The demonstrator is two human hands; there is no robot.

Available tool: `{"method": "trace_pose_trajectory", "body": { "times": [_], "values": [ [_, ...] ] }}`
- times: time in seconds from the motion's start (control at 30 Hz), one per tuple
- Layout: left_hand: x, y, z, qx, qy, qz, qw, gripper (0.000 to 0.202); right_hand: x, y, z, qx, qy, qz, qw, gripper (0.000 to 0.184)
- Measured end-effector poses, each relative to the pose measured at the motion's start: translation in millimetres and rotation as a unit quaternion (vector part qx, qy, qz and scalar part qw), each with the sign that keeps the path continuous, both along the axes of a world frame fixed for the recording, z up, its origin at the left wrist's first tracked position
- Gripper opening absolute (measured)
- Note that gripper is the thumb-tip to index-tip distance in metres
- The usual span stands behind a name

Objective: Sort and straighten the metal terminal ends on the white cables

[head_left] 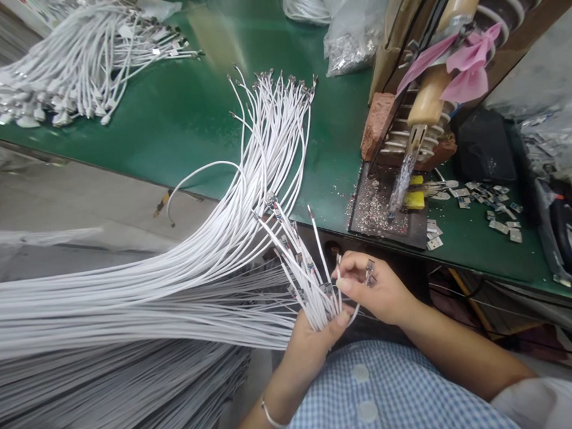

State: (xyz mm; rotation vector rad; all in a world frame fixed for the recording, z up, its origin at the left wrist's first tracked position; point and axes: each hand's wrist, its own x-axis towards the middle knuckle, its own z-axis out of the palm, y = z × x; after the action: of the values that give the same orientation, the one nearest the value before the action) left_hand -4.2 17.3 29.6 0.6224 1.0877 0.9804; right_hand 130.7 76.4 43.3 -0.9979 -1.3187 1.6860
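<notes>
My left hand (313, 342) is wrapped round a bundle of white cables (307, 273), whose ends carry small metal connectors and fan upward above the fist. Beside it, my right hand (380, 289) pinches one white cable (339, 288) of that bundle between thumb and forefinger, close to its tip. Small metal connectors (370, 273) show at the right hand's curled fingers. Just beyond the hands, a larger sheaf of white cables (269, 152) lies over the bench edge, its tips on the green bench (184, 118).
A soldering iron (412, 150) with a wooden handle stands tilted on a brick-backed holder at the right. Loose metal connectors (494, 207) lie beside it. Another heap of cables (79, 65) rests at the back left. A plastic bag of metal parts (353, 49) sits at the back.
</notes>
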Motion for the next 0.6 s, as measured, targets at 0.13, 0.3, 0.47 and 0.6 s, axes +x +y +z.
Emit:
{"method": "trace_pose_trajectory", "body": {
  "times": [0.13,0.3,0.47,0.6],
  "values": [
    [-0.3,-0.8,0.2,-0.022,-0.009,0.004,1.000,0.023,-1.2,1.1,0.9,0.004,-0.030,-0.006,1.000,0.024],
    [1.6,0.7,5.2,-0.028,-0.036,0.043,0.998,0.029,0.4,0.1,-0.6,-0.034,-0.012,0.020,0.999,0.025],
    [1.5,1.6,5.0,-0.025,-0.020,0.053,0.998,0.025,0.9,-0.7,-1.6,0.020,-0.051,0.011,0.998,0.025],
    [-2.2,0.3,-0.5,-0.016,-0.005,0.038,0.999,0.023,-0.8,0.1,-0.6,0.019,-0.048,0.018,0.999,0.026]
  ]
}}
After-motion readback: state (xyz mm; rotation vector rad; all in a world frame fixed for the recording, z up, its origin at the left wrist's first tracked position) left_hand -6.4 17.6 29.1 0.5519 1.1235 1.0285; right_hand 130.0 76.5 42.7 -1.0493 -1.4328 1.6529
